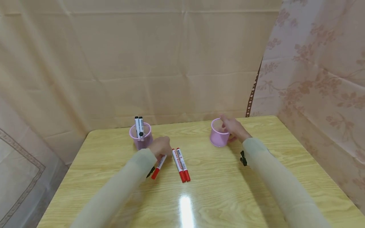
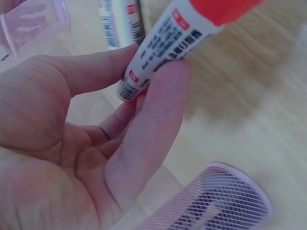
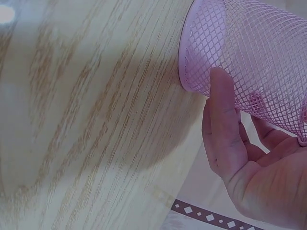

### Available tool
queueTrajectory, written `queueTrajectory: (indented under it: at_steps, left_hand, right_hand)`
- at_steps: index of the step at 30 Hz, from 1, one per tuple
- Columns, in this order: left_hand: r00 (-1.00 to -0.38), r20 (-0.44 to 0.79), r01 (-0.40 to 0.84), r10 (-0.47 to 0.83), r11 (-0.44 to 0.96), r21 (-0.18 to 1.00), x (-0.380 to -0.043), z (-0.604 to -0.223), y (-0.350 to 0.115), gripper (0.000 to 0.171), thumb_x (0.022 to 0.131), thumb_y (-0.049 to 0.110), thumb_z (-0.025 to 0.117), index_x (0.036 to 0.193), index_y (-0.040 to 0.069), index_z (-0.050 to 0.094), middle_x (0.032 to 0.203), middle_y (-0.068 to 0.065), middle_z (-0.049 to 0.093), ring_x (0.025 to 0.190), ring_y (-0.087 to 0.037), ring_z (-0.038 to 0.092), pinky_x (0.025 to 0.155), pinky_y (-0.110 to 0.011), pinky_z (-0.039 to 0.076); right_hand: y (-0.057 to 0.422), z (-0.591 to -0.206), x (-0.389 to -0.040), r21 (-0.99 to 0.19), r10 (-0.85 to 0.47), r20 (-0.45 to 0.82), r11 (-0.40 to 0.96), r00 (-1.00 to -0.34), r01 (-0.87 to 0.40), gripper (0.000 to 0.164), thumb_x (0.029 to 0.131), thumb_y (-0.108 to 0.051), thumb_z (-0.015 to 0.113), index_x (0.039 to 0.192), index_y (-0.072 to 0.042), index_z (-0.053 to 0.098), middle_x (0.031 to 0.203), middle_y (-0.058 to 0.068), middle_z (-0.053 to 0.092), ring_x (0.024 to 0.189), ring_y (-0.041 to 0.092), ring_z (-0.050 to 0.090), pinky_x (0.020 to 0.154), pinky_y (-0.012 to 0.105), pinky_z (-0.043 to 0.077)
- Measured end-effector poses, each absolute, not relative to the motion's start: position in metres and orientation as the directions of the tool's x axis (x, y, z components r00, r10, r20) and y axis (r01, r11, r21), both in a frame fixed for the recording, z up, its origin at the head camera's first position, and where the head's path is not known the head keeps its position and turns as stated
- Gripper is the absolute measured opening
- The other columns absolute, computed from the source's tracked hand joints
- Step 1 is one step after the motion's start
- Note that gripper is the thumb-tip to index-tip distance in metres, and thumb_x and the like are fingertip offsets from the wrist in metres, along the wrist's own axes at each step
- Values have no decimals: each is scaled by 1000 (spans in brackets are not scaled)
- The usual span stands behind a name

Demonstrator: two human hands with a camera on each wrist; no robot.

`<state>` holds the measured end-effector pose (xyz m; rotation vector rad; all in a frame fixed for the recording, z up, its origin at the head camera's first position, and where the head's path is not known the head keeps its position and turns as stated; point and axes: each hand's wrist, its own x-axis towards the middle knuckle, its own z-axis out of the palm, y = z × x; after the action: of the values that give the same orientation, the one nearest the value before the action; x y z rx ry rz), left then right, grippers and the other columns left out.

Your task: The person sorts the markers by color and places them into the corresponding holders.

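Observation:
In the head view, my left hand (image 1: 160,146) is over the table beside the left pen cup. Its thumb and fingers pinch the white end of a red-capped whiteboard marker (image 2: 165,45); the red cap points away from the palm in the left wrist view. Two more red-capped markers (image 1: 180,164) lie side by side just right of that hand. My right hand (image 1: 235,128) grips the right pink mesh pen cup (image 3: 216,43) at its rim and side. That cup stands upright on the table.
The left pink mesh pen cup (image 1: 142,144) stands near the back edge, with several black-capped markers (image 1: 138,126) upright in it. The wooden table (image 1: 216,196) ends close to a beige curtain (image 1: 182,63) behind and a floral cloth (image 1: 322,79) at right.

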<state>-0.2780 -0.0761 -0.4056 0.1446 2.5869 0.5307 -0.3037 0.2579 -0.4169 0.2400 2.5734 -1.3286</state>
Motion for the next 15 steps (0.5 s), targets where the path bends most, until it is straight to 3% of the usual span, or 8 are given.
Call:
queueTrajectory:
  at_steps: [7,15]
  left_hand:
    - [-873,-430,16,229,896,445,-281,-390,-67,14,91,8,70,101,1,62,90,-14,61,74,-29,66,62,-41,62]
    - [-870,-386,67,306,850,522,-285,-386,-56,21,101,16,60,117,3,59,93,-13,63,74,-26,66,62,-41,62]
  right_hand:
    - [257,-416,-306,-780,22,-281,577,-960,241,92,101,-71,23,134,11,49,138,36,47,120,51,53,72,47,61]
    - [260,-415,-304,-801,-16,-298,548,-954,241,101,97,-77,24,139,11,45,142,37,44,125,51,49,80,51,59]
